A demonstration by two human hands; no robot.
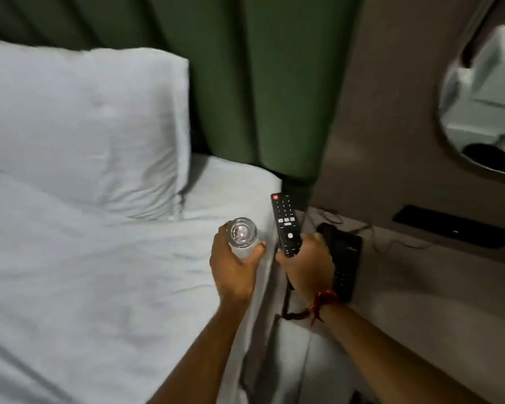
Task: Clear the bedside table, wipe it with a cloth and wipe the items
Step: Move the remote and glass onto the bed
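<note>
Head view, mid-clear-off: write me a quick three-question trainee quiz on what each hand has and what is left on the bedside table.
1. True or false: the left hand holds a clear glass over the white bed.
2. Multiple choice: what does the right hand grip? A) a cloth B) a black remote control C) a pillow
3. Short answer: which dark item sits on the bedside table just behind the right hand?

Key
1. True; its fingers wrap the glass.
2. B.
3. A black telephone, partly hidden by the hand.
</note>
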